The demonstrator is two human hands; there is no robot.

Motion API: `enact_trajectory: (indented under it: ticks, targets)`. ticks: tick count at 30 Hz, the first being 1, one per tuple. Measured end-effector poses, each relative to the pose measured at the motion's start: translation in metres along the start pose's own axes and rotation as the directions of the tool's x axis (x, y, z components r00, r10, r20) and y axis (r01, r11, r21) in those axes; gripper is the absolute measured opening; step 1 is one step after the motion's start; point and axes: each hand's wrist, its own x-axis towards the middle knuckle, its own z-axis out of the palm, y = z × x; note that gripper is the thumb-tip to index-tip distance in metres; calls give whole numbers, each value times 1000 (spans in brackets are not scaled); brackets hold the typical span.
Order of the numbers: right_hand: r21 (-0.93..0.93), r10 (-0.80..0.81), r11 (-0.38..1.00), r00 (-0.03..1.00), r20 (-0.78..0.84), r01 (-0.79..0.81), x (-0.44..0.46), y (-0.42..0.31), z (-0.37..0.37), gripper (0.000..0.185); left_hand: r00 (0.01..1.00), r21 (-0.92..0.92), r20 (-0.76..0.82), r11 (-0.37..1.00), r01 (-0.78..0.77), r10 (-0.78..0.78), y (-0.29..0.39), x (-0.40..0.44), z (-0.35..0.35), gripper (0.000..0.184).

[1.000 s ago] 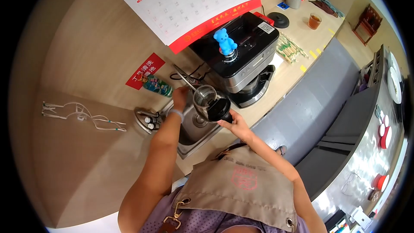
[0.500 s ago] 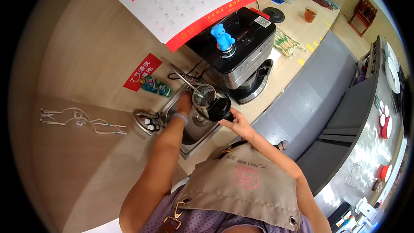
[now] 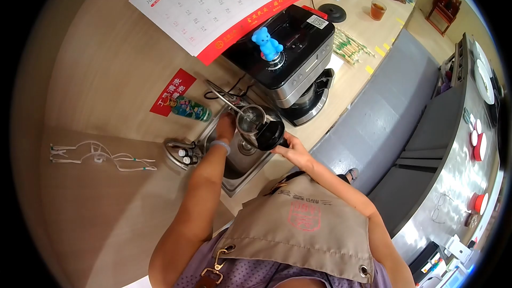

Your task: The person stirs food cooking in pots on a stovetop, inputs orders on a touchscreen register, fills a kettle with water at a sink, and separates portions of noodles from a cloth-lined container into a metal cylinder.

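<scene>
A glass coffee pot (image 3: pixel 250 119) with a black lid and handle (image 3: pixel 271 135) is over the sink (image 3: pixel 234 184), its mouth under the end of the metal faucet (image 3: pixel 224 96). My right hand (image 3: pixel 292 151) is closed round the pot's black handle. On the far side of the sink, my left hand (image 3: pixel 226 126) reaches in beside the pot, close to the faucet; its fingers are mostly hidden, so their grip does not show. Whether water is running is too small to tell.
A black and silver coffee maker (image 3: pixel 298 69) with a blue bear figure (image 3: pixel 267 44) stands right of the sink. Behind the sink is a green patterned bottle (image 3: pixel 190 108). A calendar (image 3: pixel 218 8) hangs above. A glass of brown drink (image 3: pixel 377 10) sits farther along the counter.
The view has shifted slightly. Both hands and the coffee pot keep nearly the same places at the sink, with the right hand still on the handle.
</scene>
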Motion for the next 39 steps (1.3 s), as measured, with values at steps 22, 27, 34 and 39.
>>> enact_trajectory:
  ticks: [22,27,34,39]
  targets:
    - [-141,-15,990,1000,20,18,2,30,-28,42,998,26,42,999,43,-44,-12,7,10,11]
    - [-204,-56,978,998,-3,54,0,27,-27,41,997,-29,-7,997,78,-78,-4,8,5,13]
    - [-399,72,911,993,-92,-103,-9,-5,-21,31,983,25,18,983,180,-180,-5,13,7,13]
    - [-477,-122,876,990,-76,72,-3,14,-26,36,981,-53,28,980,191,-190,-2,14,4,16]
